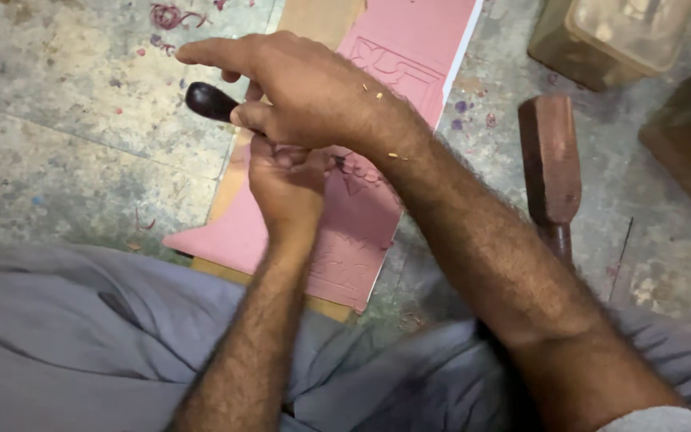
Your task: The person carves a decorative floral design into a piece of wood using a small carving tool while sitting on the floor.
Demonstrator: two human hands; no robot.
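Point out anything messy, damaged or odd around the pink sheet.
Pink shavings lie scattered on the stone floor beyond the pink sheet, and small flecks cling to the right hand. Nothing looks broken.

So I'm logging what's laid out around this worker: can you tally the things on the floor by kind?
Pink carving sheets: 1, under both hands
Dark-handled tools: 1, gripped by the right hand, with the left hand below it
Wooden mallets: 1
Clear plastic containers: 1
Total: 4
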